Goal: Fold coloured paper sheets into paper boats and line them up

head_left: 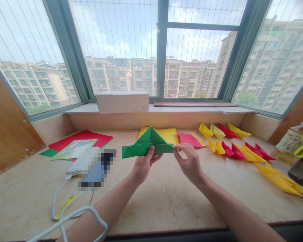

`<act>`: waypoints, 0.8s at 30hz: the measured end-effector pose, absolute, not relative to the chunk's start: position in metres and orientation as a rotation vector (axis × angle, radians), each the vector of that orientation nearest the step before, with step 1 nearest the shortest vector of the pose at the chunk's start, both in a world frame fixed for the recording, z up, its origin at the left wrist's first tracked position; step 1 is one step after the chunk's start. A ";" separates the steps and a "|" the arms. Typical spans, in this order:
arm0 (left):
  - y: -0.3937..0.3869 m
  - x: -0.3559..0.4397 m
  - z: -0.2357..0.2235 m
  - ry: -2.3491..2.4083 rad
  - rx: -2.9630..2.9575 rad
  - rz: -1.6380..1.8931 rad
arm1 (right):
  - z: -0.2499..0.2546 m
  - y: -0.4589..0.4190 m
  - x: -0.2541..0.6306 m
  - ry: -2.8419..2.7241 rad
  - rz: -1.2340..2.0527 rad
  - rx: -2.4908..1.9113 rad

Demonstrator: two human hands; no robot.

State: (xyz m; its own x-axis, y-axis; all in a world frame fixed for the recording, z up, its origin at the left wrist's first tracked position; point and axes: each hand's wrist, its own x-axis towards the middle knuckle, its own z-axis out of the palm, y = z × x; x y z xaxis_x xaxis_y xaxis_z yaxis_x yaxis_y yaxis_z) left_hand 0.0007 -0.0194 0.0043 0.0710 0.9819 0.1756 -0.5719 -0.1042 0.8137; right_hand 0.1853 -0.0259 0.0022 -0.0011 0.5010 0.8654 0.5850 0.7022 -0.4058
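**Green folded-paper boat (147,146) held high over the windowsill!**

And there it was, centre frame, lifted just above the beige marble sill (161,198), its peak up and its flat wings spread wide! The left hand (141,166) had closed firmly around the lower edge, fingers curled behind the paper. The right hand (189,163), only partly closed, pinched the right tip between thumb and fingertip. What a tally at the right of the frame: folded yellow and red paper boats (237,151) lined up in rows along the sill! Still flat behind the green piece were a square yellow paper sheet (166,134) and a pink paper sheet (189,139), and over at the left of the frame lay a loose pile of red and green paper sheets (80,141), none of them folded!
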 end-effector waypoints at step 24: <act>-0.025 0.005 0.004 0.487 0.899 1.474 | -0.003 -0.022 0.180 -1.567 0.253 -0.786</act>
